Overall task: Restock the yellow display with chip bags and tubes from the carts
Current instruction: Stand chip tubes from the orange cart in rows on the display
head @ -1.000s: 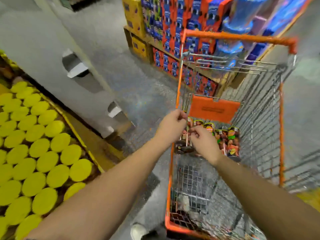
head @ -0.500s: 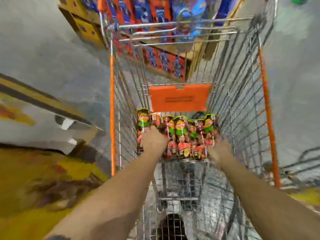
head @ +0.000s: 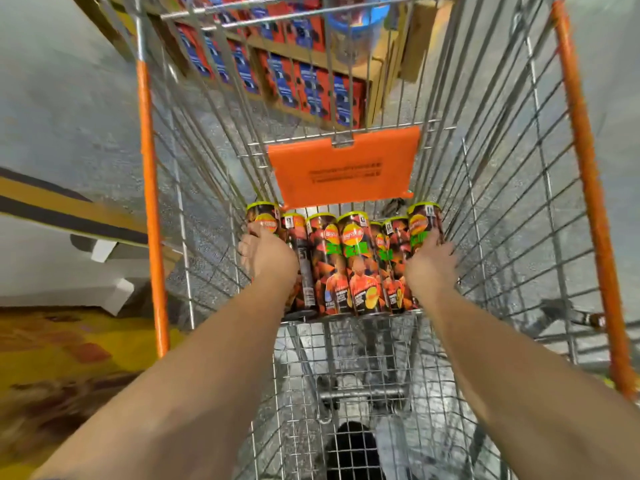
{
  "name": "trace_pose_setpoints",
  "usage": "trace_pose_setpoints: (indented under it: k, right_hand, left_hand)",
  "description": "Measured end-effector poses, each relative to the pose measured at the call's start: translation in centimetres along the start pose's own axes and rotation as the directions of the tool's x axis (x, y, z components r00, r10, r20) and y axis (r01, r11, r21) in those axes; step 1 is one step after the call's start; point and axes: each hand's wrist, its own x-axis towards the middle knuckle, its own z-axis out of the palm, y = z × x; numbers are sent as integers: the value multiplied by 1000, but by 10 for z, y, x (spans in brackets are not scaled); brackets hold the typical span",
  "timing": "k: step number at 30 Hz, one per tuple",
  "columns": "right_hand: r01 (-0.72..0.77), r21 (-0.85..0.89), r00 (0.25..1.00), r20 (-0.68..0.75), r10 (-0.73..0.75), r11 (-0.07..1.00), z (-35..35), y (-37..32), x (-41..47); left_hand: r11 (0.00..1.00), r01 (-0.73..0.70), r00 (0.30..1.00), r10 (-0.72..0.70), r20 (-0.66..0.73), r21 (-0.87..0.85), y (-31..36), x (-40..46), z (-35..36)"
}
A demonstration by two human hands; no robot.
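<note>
though hemmed by cart (head: 149, 209) walls, hands (head: 268, 256) flanking tubes (head: 353, 261)

I can't see fingertips of left hand (head: 266, 256) or right hand (head: 431, 263), hidden behind tubes (head: 349, 261). Yellow display (head: 52, 358) bottom-left is blurred, cut off by frame edge.

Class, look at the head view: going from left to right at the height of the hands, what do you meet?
Left orange cart rail → left hand → row of chip tubes → right hand → right orange cart rail.
</note>
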Motion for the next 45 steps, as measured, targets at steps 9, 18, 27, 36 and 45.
trace_pose_setpoints:
  k: [9,18,27,36,45]
  right_hand:
    - [0,277,1000,11,-3,961,-9,0,-16]
    - [197,604,978,-69,-195,773,-91,-14,-145]
    - [521,736,765,-178,-619,432,-155,-61,-384]
    - [659,664,429,52,-902,352,-97,-123,-565]
    - [621,728,120,278,-953,291,2,-156,-697]
  left_hand:
    - [999,-44,996,45,78,-15,8,-20,-22]
    - [807,-251,956,294,-5,-535,-5,-132,-134]
    - [411,-446,838,505,-209,-795,-175,-257,-281]
    - [402,-436,900,212,-381,-806,-394,-313,-334]
    - [299,-298,908,-205,-366,-907,-559,-368,-311]
